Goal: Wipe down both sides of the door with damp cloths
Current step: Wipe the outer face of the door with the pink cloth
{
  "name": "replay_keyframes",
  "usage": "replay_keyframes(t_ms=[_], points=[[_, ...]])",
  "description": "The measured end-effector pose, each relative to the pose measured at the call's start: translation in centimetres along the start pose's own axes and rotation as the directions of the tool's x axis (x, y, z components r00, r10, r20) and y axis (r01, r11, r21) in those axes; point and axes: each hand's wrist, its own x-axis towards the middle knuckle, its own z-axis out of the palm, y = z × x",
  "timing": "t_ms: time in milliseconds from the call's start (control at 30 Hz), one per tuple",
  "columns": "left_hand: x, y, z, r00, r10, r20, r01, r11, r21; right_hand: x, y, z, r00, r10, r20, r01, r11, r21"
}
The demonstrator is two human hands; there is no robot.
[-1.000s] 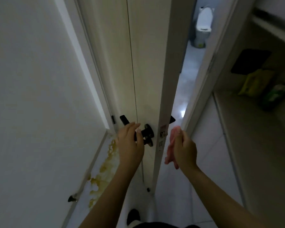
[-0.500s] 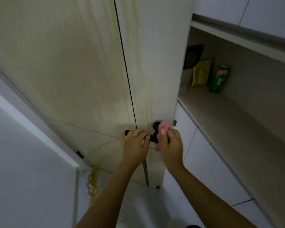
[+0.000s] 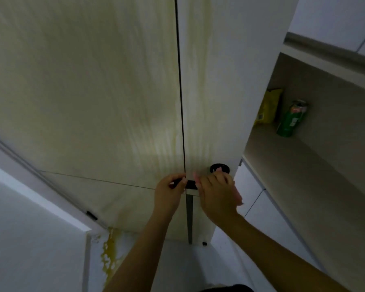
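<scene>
Head view shows the left hand (image 3: 169,191) gripping the black lever handle (image 3: 190,184) lying crosswise on the door (image 3: 114,91), while the right hand (image 3: 217,191), nearer its round base, clasps a pink cloth (image 3: 238,196), barely visible.

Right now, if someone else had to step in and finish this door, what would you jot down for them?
Left hand: its grip is curled round the end of the black door handle.
Right hand: on the handle beside the round black base, pink cloth showing only at the edges of its grip; wiping the handle, it seems.
Door: this side faces you, with yellowish streaks running down it.
Done: nothing clearly finished; the streaks remain.
Left: wipe this face, then the other side. The yellow spill on the floor at the door's foot is also there.
</scene>
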Motion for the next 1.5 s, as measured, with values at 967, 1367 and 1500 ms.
replay_keyframes(t_ms=[967,1367,1500], points=[[11.2,-1.6,-3.2,0.579,-0.327,0.747,0.740,0.595,-0.312,5.3,-3.4,1.9,0.926,0.366,-0.091,-0.360,0.930,0.069],[11.4,-1.1,-2.4,0.687,-0.313,0.656,0.556,0.808,-0.197,4.5,-6.1,3.0,0.766,0.638,-0.073,-0.596,0.748,0.292],[11.6,-0.7,-2.5,0.708,-0.285,0.646,0.493,0.854,-0.164,6.5,-5.9,3.0,0.587,0.810,0.011,-0.750,0.538,0.385]])
